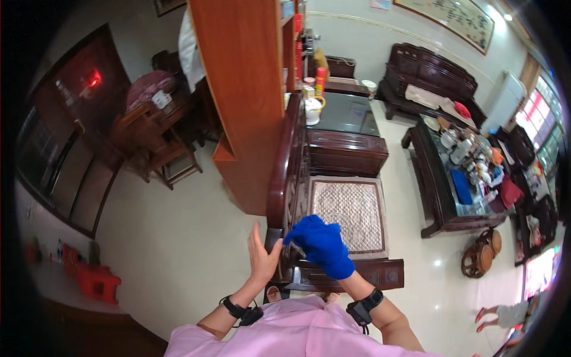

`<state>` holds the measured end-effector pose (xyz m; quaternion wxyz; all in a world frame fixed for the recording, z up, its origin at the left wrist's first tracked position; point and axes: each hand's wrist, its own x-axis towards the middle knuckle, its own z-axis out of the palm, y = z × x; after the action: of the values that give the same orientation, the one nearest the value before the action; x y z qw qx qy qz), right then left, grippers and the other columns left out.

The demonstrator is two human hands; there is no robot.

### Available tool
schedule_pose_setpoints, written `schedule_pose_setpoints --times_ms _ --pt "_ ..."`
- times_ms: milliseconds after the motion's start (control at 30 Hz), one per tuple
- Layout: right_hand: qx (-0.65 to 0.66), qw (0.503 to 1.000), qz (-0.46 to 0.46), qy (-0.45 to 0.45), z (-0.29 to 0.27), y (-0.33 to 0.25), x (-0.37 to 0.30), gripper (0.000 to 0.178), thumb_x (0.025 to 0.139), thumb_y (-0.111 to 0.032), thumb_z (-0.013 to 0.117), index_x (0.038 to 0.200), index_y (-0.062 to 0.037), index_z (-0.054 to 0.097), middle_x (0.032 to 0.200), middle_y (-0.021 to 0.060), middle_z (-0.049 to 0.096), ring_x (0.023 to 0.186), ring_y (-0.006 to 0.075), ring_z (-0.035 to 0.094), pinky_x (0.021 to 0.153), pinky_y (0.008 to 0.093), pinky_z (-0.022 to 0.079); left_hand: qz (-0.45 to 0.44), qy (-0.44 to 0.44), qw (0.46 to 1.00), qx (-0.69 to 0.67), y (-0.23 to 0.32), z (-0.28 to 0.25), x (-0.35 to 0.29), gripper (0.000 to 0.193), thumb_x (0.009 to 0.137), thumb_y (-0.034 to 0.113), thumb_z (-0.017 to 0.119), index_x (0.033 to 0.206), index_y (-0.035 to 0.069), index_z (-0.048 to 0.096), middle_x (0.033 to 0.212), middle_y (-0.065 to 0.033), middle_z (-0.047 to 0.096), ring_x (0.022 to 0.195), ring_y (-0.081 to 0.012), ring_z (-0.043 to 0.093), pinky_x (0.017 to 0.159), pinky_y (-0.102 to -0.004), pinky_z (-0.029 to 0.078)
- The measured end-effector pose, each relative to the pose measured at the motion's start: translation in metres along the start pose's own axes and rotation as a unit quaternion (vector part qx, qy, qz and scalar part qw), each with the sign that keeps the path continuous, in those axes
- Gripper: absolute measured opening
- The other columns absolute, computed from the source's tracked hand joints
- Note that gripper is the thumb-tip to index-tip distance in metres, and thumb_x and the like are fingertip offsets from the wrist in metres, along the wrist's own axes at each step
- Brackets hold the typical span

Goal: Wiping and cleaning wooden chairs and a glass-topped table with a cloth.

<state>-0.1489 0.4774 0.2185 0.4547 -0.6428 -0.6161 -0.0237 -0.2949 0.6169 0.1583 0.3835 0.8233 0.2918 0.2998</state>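
Observation:
My left hand (pixel 263 257) is bare. Its fingers point up and its thumb stands apart, close beside the end of the dark wooden sofa's back (pixel 275 237). A blue cloth glove or mitt (pixel 324 247) covers my right hand up to the wrist. That hand is over the near end of the sofa, by the backrest and above the edge of the quilted seat pad (pixel 348 217). A narrow blue tip of the cloth points toward my left thumb. The cloth hides how my right fingers are bent. Black bands with small devices sit on both wrists.
A tall brown wooden cabinet (pixel 244 107) stands just beyond the sofa back. At right, a low dark table (pixel 425 190) carries many items, with round stools (pixel 477 260) near it. A person's legs (pixel 505 315) show at lower right. Red plastic stool (pixel 98 282) at left.

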Motion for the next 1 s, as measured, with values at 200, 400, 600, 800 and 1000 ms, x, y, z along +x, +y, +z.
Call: schedule_pose_setpoints --times_ms 200,400,600,800,1000 --pt "-0.237 0.952 -0.001 -0.193 0.052 -0.006 0.042 0.025 0.088 -0.013 0.059 0.113 -0.0104 0.065 0.108 0.0072 0.067 0.103 0.0229 0.064 0.089 0.0452 0.047 -0.033 -0.036 0.998 0.031 0.006 -0.003 0.0 0.074 0.083 0.021 0.071 0.144 -0.003 0.036 0.142 -0.0235 0.045 0.132 -0.0406 0.041 0.111 -0.047 0.033" --pt "-0.128 0.988 -0.062 0.057 0.084 0.067 0.065 0.01 0.085 -0.015 0.06 0.091 -0.0076 0.065 0.095 0.0089 0.066 0.105 0.0362 0.057 0.092 0.0512 0.039 0.04 0.007 0.999 0.002 0.008 0.006 0.002 0.065 0.083 0.02 0.069 0.138 -0.005 0.045 0.138 -0.0242 0.049 0.129 -0.0401 0.046 0.11 -0.0463 0.035" --pt "-0.15 0.984 0.009 0.101 0.039 0.105 0.186 0.008 0.077 -0.008 0.059 0.081 -0.0099 0.066 0.09 0.0108 0.064 0.094 0.0358 0.058 0.083 0.0469 0.041 0.041 -0.008 0.999 -0.024 0.015 -0.006 0.004 0.063 0.087 0.021 0.069 0.138 -0.007 0.044 0.135 -0.0256 0.051 0.125 -0.0402 0.049 0.107 -0.0451 0.039" --pt "-0.159 0.975 0.028 0.154 0.031 0.178 0.219 0.006 0.071 -0.008 0.062 0.075 -0.0119 0.065 0.081 0.0133 0.063 0.085 0.0357 0.06 0.075 0.0458 0.043 0.057 -0.035 0.996 -0.051 0.016 -0.002 0.005 0.063 0.087 0.02 0.068 0.138 -0.008 0.042 0.132 -0.027 0.052 0.122 -0.042 0.051 0.106 -0.0453 0.04" --pt "-0.314 0.941 0.042 0.119 0.031 0.165 0.228 0.005 0.068 -0.011 0.064 0.073 -0.0131 0.066 0.08 0.0091 0.063 0.081 0.0311 0.062 0.071 0.0426 0.045 0.02 -0.064 0.997 -0.044 0.023 -0.013 0.014 0.07 0.089 0.024 0.068 0.143 -0.007 0.036 0.14 -0.0269 0.046 0.13 -0.0409 0.045 0.11 -0.0447 0.035"
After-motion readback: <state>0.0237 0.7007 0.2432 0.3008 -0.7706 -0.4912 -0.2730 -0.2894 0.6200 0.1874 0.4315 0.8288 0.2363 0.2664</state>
